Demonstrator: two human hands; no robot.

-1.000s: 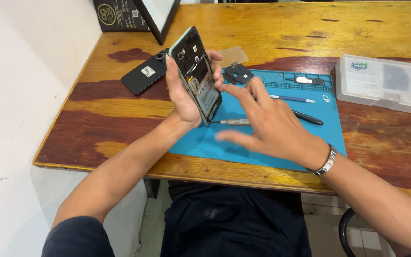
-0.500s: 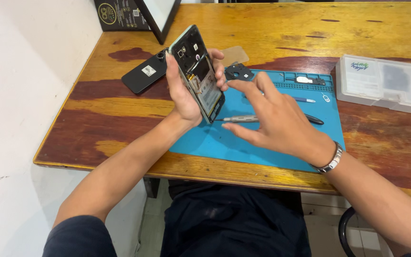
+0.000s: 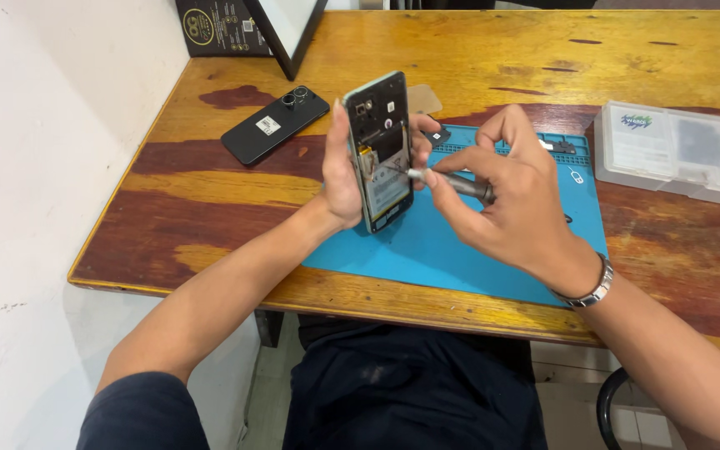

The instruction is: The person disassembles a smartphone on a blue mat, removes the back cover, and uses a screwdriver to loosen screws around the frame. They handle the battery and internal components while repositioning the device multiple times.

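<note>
An opened phone [image 3: 381, 154] is held upright in the left hand [image 3: 339, 179]. A screwdriver [image 3: 452, 182], gripped by the right hand [image 3: 518, 200], is pointed leftward at its exposed interior, above the surface's blue mat [image 3: 443, 250].

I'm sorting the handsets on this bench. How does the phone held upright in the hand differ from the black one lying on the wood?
The opened phone with exposed insides stands nearly upright in the left hand, its back cover off; the black phone with its back cover on lies flat on the wooden table, untouched. The opened one has the slim metal screwdriver in the right hand at it; the black one has none. Both are slim rectangular handsets.
</note>
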